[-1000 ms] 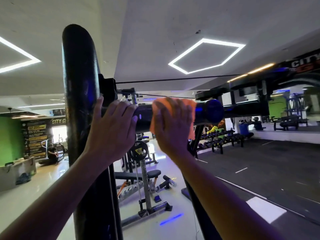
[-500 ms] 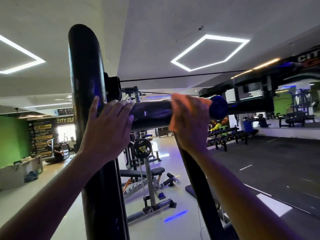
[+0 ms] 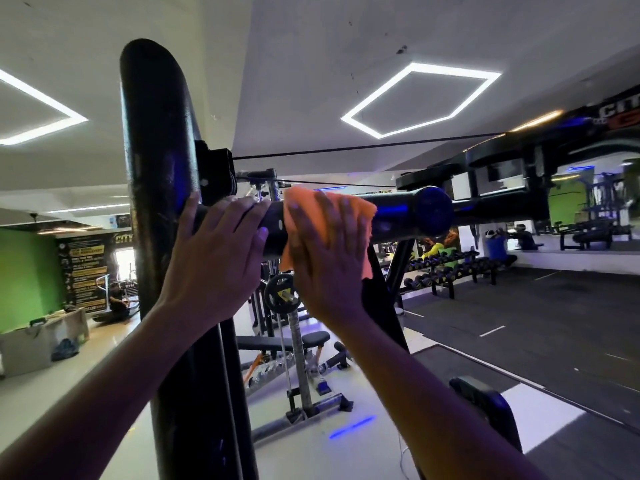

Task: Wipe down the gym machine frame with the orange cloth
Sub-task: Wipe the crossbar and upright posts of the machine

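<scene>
The black gym machine frame has a thick upright post (image 3: 156,140) and a horizontal bar (image 3: 398,216) running right from it at head height. An orange cloth (image 3: 349,211) lies draped over the bar near its left part. My right hand (image 3: 325,251) presses flat on the cloth with straight, spread fingers. My left hand (image 3: 214,251) rests open against the joint of post and bar, with its fingertips lying on the bar just left of the cloth. The bar's rounded end cap (image 3: 434,211) shows to the right of the cloth.
A thin cable (image 3: 363,147) runs above the bar. Behind stand a plate-loaded machine with a bench (image 3: 294,341) and a dumbbell rack (image 3: 443,268). A diagonal frame strut (image 3: 381,299) drops below my right hand. A seated person (image 3: 117,299) is far left.
My right hand has slid the cloth back leftward along the bar, from near the end cap toward my left hand. My left hand stays at the joint.
</scene>
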The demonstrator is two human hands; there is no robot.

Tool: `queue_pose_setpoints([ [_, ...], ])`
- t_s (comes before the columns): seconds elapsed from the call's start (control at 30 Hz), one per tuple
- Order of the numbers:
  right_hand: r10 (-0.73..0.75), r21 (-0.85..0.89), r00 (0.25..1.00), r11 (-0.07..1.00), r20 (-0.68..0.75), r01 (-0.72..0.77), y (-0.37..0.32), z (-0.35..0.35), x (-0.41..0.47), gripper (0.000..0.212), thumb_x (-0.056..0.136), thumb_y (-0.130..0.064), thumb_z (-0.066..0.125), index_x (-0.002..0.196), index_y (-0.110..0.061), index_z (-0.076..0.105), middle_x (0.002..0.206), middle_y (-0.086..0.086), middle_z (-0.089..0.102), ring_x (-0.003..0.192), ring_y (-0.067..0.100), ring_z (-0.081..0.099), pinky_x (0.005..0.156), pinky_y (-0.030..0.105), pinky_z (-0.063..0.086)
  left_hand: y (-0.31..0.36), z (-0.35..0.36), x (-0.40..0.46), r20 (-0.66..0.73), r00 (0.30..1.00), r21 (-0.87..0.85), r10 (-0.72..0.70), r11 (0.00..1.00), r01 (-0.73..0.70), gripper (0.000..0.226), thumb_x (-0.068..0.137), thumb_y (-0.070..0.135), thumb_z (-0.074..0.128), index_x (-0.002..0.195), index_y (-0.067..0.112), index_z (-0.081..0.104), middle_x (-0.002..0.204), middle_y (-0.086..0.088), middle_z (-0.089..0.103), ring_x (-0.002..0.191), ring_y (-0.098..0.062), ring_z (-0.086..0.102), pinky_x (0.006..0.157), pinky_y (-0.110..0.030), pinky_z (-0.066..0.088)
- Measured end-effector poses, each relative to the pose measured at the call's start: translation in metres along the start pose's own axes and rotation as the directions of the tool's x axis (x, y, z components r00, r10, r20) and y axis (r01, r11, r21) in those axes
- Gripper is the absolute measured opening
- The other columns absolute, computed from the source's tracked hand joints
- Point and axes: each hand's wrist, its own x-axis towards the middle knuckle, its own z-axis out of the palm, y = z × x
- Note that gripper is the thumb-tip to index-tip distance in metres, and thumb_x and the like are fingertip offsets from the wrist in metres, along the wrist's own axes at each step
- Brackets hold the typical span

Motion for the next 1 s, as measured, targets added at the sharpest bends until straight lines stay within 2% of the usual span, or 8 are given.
queue_pose_setpoints([
  [0.07,-0.044,-0.029,0.999,0.999,0.0,0.044,0.028,-0.012,0.008,0.049,0.115,-0.045,0.048,0.16,-0.031,0.058,0.172,0.013,0.043,0.164,0.041,0.031,0.131,0.067,0.021,-0.002,0.0,-0.001,0.01,1.0,0.005,0.001,1.0,-0.001,0.05,0.113,0.036,0.035,0.156,0.016,0.051,0.153,-0.001,0.058,0.145,-0.028,0.052,0.133,-0.061,0.014],
  [0.2,0.295,0.033,0.945,0.955,-0.139,-0.293,0.021,-0.006,0.015,0.041,0.114,-0.039,0.055,0.152,-0.032,0.067,0.17,0.013,0.046,0.164,0.04,0.029,0.133,0.066,0.016,-0.002,0.001,-0.001,0.014,1.0,0.015,-0.001,1.0,0.001,0.051,0.113,0.036,0.035,0.156,0.016,0.051,0.153,-0.002,0.057,0.145,-0.028,0.052,0.132,-0.062,0.015],
  [0.33,0.012,0.028,1.0,1.0,-0.016,-0.011,0.012,-0.004,0.003,0.046,0.113,-0.041,0.056,0.157,-0.031,0.061,0.171,0.012,0.045,0.165,0.039,0.028,0.134,0.064,0.014,0.001,0.001,0.0,0.015,1.0,0.008,-0.015,1.0,0.015,0.051,0.113,0.037,0.033,0.155,0.016,0.051,0.152,-0.002,0.057,0.144,-0.027,0.052,0.132,-0.062,0.016],
  [0.5,0.298,0.013,0.944,0.954,-0.142,-0.299,0.034,-0.007,0.018,0.041,0.114,-0.042,0.052,0.152,-0.033,0.067,0.168,0.011,0.048,0.163,0.039,0.031,0.131,0.068,0.019,0.001,0.004,0.003,0.018,1.0,0.013,-0.013,1.0,0.013,0.052,0.113,0.039,0.033,0.157,0.018,0.051,0.153,0.0,0.057,0.146,-0.026,0.051,0.132,-0.061,0.015],
  [0.63,-0.032,0.008,0.999,0.999,0.02,0.032,0.02,-0.006,0.003,0.048,0.113,-0.044,0.054,0.159,-0.03,0.059,0.171,0.012,0.044,0.165,0.038,0.029,0.134,0.065,0.015,0.009,0.007,0.006,0.024,1.0,0.0,-0.019,1.0,0.02,0.051,0.113,0.039,0.034,0.155,0.017,0.052,0.152,-0.002,0.058,0.144,-0.027,0.052,0.132,-0.062,0.016],
  [0.8,0.268,0.026,0.958,0.964,-0.101,-0.266,0.026,-0.007,0.015,0.043,0.113,-0.043,0.052,0.153,-0.033,0.066,0.168,0.011,0.046,0.165,0.038,0.028,0.133,0.066,0.014,0.004,0.006,0.003,0.016,1.0,0.005,-0.008,1.0,0.008,0.05,0.113,0.039,0.035,0.157,0.019,0.05,0.154,0.0,0.057,0.146,-0.025,0.051,0.132,-0.062,0.015],
  [0.93,0.037,0.017,0.999,0.999,-0.008,-0.037,0.014,-0.006,0.008,0.045,0.113,-0.046,0.052,0.153,-0.033,0.065,0.166,0.011,0.049,0.162,0.038,0.033,0.134,0.064,0.014,0.006,0.006,0.004,0.007,1.0,-0.001,-0.009,1.0,0.009,0.048,0.113,0.038,0.036,0.155,0.018,0.052,0.152,0.0,0.057,0.144,-0.026,0.052,0.132,-0.062,0.016],
  [1.0,0.116,0.0,0.99,0.993,-0.085,-0.117,0.037,-0.012,0.02,0.042,0.113,-0.046,0.051,0.15,-0.033,0.069,0.162,0.01,0.053,0.159,0.038,0.039,0.131,0.065,0.02,0.005,0.006,0.004,0.01,1.0,-0.002,-0.008,1.0,0.008,0.049,0.114,0.038,0.035,0.155,0.018,0.052,0.152,0.0,0.058,0.145,-0.026,0.052,0.132,-0.062,0.016],
])
